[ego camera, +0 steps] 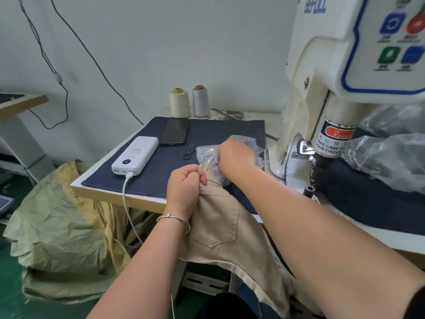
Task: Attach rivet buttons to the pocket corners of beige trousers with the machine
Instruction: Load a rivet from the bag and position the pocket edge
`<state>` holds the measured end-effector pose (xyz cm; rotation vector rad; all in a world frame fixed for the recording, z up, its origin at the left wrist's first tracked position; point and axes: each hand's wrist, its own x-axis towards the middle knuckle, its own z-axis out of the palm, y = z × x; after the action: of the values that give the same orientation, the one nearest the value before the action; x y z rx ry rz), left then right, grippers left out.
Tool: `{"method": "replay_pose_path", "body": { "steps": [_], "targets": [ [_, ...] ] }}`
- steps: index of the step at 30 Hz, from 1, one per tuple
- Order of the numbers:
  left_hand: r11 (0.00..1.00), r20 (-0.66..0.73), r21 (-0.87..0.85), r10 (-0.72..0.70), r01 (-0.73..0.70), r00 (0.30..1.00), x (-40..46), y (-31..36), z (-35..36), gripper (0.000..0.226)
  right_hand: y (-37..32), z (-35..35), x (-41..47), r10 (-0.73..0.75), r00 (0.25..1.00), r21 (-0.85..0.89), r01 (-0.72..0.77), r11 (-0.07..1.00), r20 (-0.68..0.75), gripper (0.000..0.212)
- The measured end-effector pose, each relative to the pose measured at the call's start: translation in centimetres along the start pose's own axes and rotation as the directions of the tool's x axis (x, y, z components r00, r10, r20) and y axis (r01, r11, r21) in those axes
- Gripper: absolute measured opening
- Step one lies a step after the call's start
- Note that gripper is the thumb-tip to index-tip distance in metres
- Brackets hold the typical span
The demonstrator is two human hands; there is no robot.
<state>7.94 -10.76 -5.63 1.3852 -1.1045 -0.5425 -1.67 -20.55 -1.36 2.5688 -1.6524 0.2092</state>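
Beige trousers (226,229) hang over the table's front edge with a back pocket facing up. My left hand (185,184) grips the trousers' upper edge in a fist. My right hand (234,158) reaches into a clear plastic bag (204,154) on the dark cloth, fingertips curled down at a small metal piece; what they pinch is too small to tell. The white rivet machine (322,93) stands to the right, its press head (322,162) lit and apart from both hands.
On the dark blue cloth (230,130) lie a white power bank (135,155) with a cable, a black phone (174,131) and a small black ring tool (186,155). Two thread cones (189,102) stand at the back. Crumpled plastic (391,153) sits right of the machine; a yellow-green sack (62,231) lies on the floor at left.
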Motion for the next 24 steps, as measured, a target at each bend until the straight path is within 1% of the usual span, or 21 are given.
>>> {"method": "replay_pose_path", "body": {
  "steps": [4, 8, 11, 16, 20, 24],
  "targets": [
    [1.000, 0.000, 0.008, 0.008, -0.008, 1.000, -0.07, 0.06, -0.04, 0.024, 0.00, -0.35, -0.28, 0.013, 0.999, 0.002, -0.013, 1.000, 0.031, 0.020],
    [1.000, 0.002, 0.012, 0.005, -0.005, 1.000, -0.15, 0.09, -0.10, 0.024, 0.11, -0.25, -0.30, 0.010, 1.000, -0.022, -0.009, 1.000, 0.007, 0.021],
    [1.000, -0.001, 0.020, 0.004, -0.003, 1.000, -0.19, 0.16, -0.07, 0.023, 0.02, -0.28, -0.29, 0.008, 1.000, -0.044, -0.008, 0.999, 0.012, 0.013],
    [1.000, -0.001, 0.026, 0.010, -0.010, 1.000, -0.25, 0.23, -0.06, 0.022, 0.05, -0.15, -0.08, 0.003, 1.000, -0.061, -0.003, 0.998, -0.006, 0.021],
    [1.000, 0.004, 0.018, 0.006, -0.006, 1.000, -0.24, 0.23, -0.05, 0.024, 0.14, -0.07, 0.16, -0.009, 1.000, -0.063, 0.009, 0.998, 0.006, 0.016],
    [0.999, 0.003, 0.029, 0.016, -0.016, 1.000, -0.25, 0.17, -0.05, 0.022, 0.26, 0.14, 0.24, -0.031, 0.999, -0.081, 0.030, 0.996, -0.009, 0.017]
  ]
}}
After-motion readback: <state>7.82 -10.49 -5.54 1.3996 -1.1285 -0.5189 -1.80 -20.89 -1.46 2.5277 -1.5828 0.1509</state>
